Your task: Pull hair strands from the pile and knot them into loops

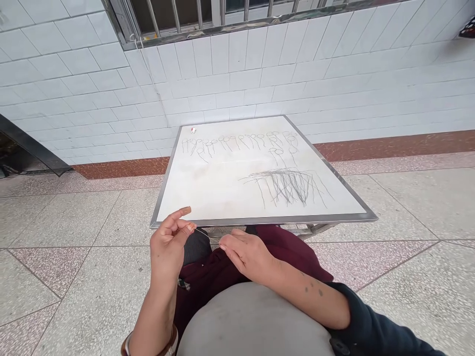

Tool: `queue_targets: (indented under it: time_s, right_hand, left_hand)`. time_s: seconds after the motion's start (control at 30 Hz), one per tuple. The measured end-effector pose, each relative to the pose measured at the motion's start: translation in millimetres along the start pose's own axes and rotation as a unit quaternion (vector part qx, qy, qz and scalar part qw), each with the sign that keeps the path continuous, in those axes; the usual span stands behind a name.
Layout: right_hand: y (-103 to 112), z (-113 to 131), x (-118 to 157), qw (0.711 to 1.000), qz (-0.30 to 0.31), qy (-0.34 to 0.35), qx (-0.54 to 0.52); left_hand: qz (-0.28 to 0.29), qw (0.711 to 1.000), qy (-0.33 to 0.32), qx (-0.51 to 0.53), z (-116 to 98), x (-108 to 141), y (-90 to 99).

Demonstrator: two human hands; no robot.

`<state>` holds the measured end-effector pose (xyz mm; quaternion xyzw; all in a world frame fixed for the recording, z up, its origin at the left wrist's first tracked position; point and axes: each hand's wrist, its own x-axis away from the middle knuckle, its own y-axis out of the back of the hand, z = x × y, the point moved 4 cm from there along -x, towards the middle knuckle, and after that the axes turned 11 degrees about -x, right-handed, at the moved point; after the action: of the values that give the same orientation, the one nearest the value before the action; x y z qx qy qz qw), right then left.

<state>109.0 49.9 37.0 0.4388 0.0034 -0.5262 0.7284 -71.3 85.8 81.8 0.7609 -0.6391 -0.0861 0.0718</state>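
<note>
My left hand (168,237) is just off the table's near edge, thumb and index finger pinching one end of a thin wire (202,232). The wire runs a short way across to my right hand (248,251), whose fingers are closed on its other end. Both hands are above my lap. On the white table (208,190), dark straight wires (289,185) lie in a loose, crossing heap at the near right. Toward the far side, wires with looped ends (237,141) are spread in an uneven row.
A small red and white object (193,130) sits at the table's far left corner. Behind the table stands a white tiled wall (222,94) with a barred window (222,15). A white cord (152,79) hangs from the window's left corner. The floor (122,277) is speckled tile.
</note>
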Motion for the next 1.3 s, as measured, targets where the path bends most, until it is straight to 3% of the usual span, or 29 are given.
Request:
queue_targets:
  time_s: [0.6,0.87,0.93,1.03,1.17,1.3]
  right_hand:
    - [11,-13,14,0.981,0.072,-0.142,-0.115]
    - [20,-37,9,0.981,0.018,-0.194,0.017]
    - [18,-38,5,0.981,0.004,-0.195,-0.008]
    - [10,-38,-3,0.971,-0.022,-0.204,-0.126]
    - [-4,-40,-11,0.944,-0.031,-0.224,-0.24]
    - [-7,-54,-7,0.905,-0.064,-0.285,-0.308]
  left_hand:
    - [-0.045,0.997,0.007,-0.063,24,-19,21.8]
    - [-0.048,0.993,0.01,-0.104,26,-28,29.3]
    - [-0.027,0.994,0.015,-0.108,25,-29,24.8]
    - [0.035,0.994,0.027,-0.104,23,-29,7.5]
    - [0.132,0.986,0.048,-0.092,21,-29,-26.6]
    - [0.179,0.979,0.049,-0.087,22,-37,-44.6]
